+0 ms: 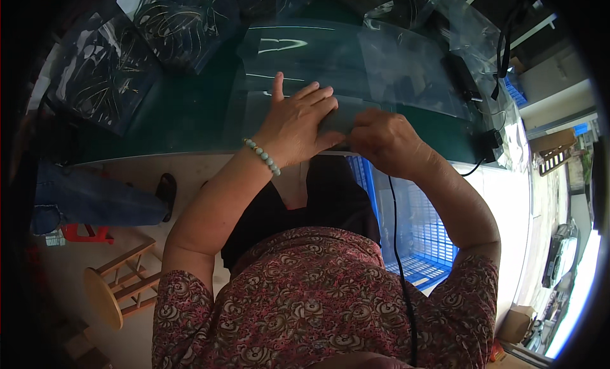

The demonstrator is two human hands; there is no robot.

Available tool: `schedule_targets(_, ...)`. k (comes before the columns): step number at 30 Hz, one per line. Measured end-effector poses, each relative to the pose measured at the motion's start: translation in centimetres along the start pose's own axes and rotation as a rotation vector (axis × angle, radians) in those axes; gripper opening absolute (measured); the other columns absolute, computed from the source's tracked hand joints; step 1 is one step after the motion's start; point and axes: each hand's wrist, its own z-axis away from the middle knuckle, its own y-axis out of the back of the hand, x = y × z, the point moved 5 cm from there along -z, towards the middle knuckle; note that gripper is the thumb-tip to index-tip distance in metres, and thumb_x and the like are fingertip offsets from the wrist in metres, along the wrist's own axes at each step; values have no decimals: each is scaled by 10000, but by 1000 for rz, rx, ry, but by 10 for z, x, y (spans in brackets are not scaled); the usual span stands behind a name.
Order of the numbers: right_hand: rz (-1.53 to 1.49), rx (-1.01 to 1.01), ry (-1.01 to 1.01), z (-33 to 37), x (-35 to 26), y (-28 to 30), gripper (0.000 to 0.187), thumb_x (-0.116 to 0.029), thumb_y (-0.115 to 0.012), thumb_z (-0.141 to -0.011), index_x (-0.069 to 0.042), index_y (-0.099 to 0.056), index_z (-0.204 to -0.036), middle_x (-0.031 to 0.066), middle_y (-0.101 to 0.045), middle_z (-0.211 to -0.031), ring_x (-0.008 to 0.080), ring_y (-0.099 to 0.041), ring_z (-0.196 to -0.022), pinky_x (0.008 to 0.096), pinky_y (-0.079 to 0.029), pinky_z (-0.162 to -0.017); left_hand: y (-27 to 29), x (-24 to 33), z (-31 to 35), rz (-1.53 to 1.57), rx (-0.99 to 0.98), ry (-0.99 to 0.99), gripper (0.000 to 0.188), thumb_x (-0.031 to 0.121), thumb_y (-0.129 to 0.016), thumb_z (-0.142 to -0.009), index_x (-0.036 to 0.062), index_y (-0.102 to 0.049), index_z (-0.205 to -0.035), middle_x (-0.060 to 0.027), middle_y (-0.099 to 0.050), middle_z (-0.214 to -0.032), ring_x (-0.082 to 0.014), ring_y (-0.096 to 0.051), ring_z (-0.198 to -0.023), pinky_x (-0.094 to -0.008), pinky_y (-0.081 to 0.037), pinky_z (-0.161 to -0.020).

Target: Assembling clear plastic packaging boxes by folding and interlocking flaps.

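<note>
Nearest to us is the short-sleeved shirt with a red and brown floral print (pixel 311 299), filling the lower middle of our view above black trousers (pixel 343 191). Beyond it we see the dark green flat-topped bench (pixel 184 111), curving across the upper part of the view. Below its front edge, beside the trousers on the right, stands a blue plastic basket with latticed sides (pixel 429 239). On the bench we have large clear plastic sheets (pixel 305 51) spread ahead of the hands, with glare streaking their surface, and at the left lie clear plastic bags with thin pale strands showing inside (pixel 105 80). To the lower left, on the floor, is a round-seated wooden stool (pixel 103 298); above it a leg in blue jeans (pixel 108 194) reaches in from the side. Close to the bench's front edge, under and between our hands, lies a smaller translucent plastic film (pixel 341 119). Our left hand (pixel 298 118) rests over it with the grip apart, fingers spread and thumb extended toward our right hand (pixel 384 137). The right hand's fingers curl inward just beside that thumb; their tips are hidden, so we cannot tell whether this grip is clamped on the film. A thin black cable (pixel 398 242) runs down past the basket and over the shirt, and a bracelet of pale green round beads (pixel 262 157) circles our left wrist.
</note>
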Motion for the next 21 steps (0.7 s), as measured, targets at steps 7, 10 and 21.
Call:
schedule_targets(7, 91, 193, 64, -86, 47, 30, 414, -360, -662, -951, -155, -674, -1310, 127, -563, -1446, 322, -469, -1393, 495, -417, -1114, -7, 7, 2, -111, -126, 37, 618, 597, -559, -945, 248, -515, -1452, -58, -367, -1608, -247, -254, -1525, -716, -151, -1153)
schedule_targets(10, 395, 183, -181, -136, 78, -11, 509, -495, -549, -987, -251, -574, -1433, 75, -410, -1586, 309, -326, -1490, 582, -350, -1141, -9, 3, 3, -144, -135, 48, 611, 599, -542, -954, 274, -505, -1469, -50, -364, -1611, -240, -252, -1526, -712, -148, -1157)
schedule_targets(21, 148, -266, -499, -164, 135, -67, 612, -734, -451, -918, -459, -484, -1464, -7, -358, -1614, 327, -378, -1451, 605, -353, -1128, -5, 1, 13, -54, 17, -30, 581, 538, -628, -908, 248, -570, -1408, -81, -435, -1559, -285, -343, -1479, -726, -222, -1112)
